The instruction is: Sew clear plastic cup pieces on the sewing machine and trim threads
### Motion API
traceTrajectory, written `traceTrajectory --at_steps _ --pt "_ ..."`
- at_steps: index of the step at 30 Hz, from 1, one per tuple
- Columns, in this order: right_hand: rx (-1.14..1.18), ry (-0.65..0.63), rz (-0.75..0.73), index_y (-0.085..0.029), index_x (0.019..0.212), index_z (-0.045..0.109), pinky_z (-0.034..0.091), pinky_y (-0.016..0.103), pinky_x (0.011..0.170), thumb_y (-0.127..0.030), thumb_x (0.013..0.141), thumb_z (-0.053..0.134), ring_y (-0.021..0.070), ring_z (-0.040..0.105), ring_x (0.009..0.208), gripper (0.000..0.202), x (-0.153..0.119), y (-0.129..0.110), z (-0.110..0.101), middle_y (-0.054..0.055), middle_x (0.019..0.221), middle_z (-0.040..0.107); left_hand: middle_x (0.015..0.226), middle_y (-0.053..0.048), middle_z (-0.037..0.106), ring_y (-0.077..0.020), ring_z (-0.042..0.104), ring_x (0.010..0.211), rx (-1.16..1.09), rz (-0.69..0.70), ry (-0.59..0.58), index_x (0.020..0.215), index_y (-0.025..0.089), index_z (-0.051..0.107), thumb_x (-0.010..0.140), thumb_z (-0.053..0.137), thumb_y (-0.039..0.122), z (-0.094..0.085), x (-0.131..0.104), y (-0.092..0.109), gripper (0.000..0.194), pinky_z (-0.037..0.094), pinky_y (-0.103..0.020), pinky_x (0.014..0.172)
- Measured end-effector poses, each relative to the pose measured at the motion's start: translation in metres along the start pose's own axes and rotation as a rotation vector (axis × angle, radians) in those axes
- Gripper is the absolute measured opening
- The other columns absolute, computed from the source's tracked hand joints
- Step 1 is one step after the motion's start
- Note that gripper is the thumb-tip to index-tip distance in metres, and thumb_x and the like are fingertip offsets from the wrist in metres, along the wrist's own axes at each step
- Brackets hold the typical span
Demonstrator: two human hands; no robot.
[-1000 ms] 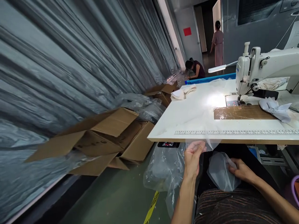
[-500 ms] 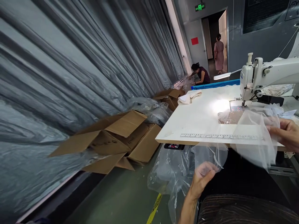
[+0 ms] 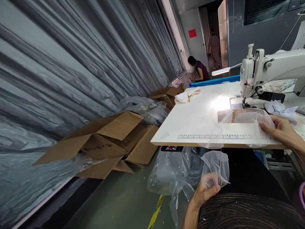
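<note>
Below the front edge of the white table (image 3: 190, 121), my left hand (image 3: 206, 190) pinches a small piece of sheer white fabric (image 3: 215, 163). My right hand (image 3: 281, 128) is over the table at the right, its thumb and fingers closed on a larger sheer white fabric (image 3: 254, 122). That fabric lies in front of the needle area of a white sewing machine (image 3: 247, 74) and hangs partly over the table edge. A printed ruler (image 3: 202, 136) runs along the front of the table.
Open cardboard boxes (image 3: 119, 127) and clear plastic bags (image 3: 176, 171) are at the left and below the table. Cream cloth (image 3: 187, 95) lies on the back left corner. A crouching person (image 3: 200, 70) and a walking person (image 3: 213, 47) are beyond. A dark phone (image 3: 271, 96) sits behind the machine head.
My right hand has moved left and up, and the larger fabric now lies more on the table. My left hand is slightly lower. The view has shifted, and the walking person is farther into the doorway.
</note>
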State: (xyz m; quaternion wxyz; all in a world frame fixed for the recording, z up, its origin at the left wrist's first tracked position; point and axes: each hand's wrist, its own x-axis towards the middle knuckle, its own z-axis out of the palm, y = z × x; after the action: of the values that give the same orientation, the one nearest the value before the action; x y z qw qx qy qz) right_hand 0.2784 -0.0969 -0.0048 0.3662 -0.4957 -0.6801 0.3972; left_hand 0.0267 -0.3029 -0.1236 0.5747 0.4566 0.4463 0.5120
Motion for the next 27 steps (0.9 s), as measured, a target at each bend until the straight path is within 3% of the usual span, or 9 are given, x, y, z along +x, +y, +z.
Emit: traceTrajectory --at_steps 4,11,14,17,19,23,27 --pt "0.017 -0.008 0.004 -0.017 0.079 0.063 0.041 0.026 0.047 -0.059 0.060 0.069 0.0146 0.051 0.056 0.047 -0.001 0.000 0.001 0.003 0.068 0.062 0.080 -0.009 0.069 -0.0215 0.062 0.079 0.037 -0.028 -0.071 0.060 0.016 0.054 0.070 0.074 0.048 -0.003 -0.003 -0.002 0.039 0.043 -0.032 0.072" --pt "0.061 -0.010 0.006 -0.017 0.080 0.063 0.039 0.024 0.044 -0.059 0.058 0.070 0.0140 0.051 0.056 0.048 -0.003 -0.004 0.000 0.002 0.067 0.061 0.075 -0.008 0.073 -0.0205 0.066 0.075 0.045 -0.015 0.065 0.068 0.017 0.054 0.070 0.077 0.043 -0.012 -0.007 -0.008 0.035 0.047 -0.033 0.075" --pt "0.043 -0.018 0.001 -0.017 0.080 0.063 0.039 0.024 0.043 -0.059 0.060 0.068 0.0139 0.051 0.056 0.046 -0.003 -0.004 0.000 0.002 0.066 0.060 0.069 -0.005 0.072 -0.0190 0.066 0.071 0.043 -0.026 0.127 0.084 0.017 0.057 0.069 0.079 0.042 -0.017 -0.010 -0.013 0.037 0.048 -0.033 0.075" --pt "0.018 -0.022 0.006 -0.018 0.080 0.063 0.038 0.024 0.042 -0.059 0.061 0.067 0.0138 0.051 0.055 0.046 -0.003 -0.001 -0.001 0.001 0.065 0.059 0.081 -0.007 0.074 -0.0210 0.068 0.080 0.089 -0.082 0.125 0.109 0.018 0.057 0.068 0.080 0.042 -0.026 -0.012 -0.013 0.052 0.049 -0.034 0.078" --pt "-0.002 -0.013 0.016 -0.018 0.081 0.063 0.037 0.024 0.042 -0.060 0.060 0.066 0.0141 0.050 0.055 0.047 -0.002 0.000 -0.001 0.001 0.065 0.059 0.098 -0.011 0.073 -0.0229 0.067 0.091 0.161 -0.118 0.232 0.114 0.018 0.057 0.065 0.081 0.043 -0.036 -0.011 -0.006 0.059 0.050 -0.036 0.083" --pt "-0.026 0.006 0.020 -0.018 0.080 0.063 0.036 0.024 0.041 -0.061 0.058 0.065 0.0144 0.049 0.055 0.048 -0.003 -0.002 0.000 0.000 0.063 0.058 0.113 -0.014 0.068 -0.0245 0.064 0.102 0.295 -0.036 0.655 0.106 0.018 0.062 0.062 0.081 0.048 -0.056 -0.004 0.018 0.057 0.048 -0.039 0.093" --pt "-0.034 0.018 -0.006 -0.018 0.081 0.063 0.040 0.024 0.044 -0.058 0.061 0.064 0.0150 0.051 0.057 0.045 -0.005 -0.007 0.002 0.000 0.065 0.058 0.116 -0.012 0.068 -0.0262 0.061 0.112 0.289 0.014 0.648 0.104 0.018 0.067 0.068 0.076 0.048 -0.059 0.014 0.029 0.048 0.042 -0.040 0.102"
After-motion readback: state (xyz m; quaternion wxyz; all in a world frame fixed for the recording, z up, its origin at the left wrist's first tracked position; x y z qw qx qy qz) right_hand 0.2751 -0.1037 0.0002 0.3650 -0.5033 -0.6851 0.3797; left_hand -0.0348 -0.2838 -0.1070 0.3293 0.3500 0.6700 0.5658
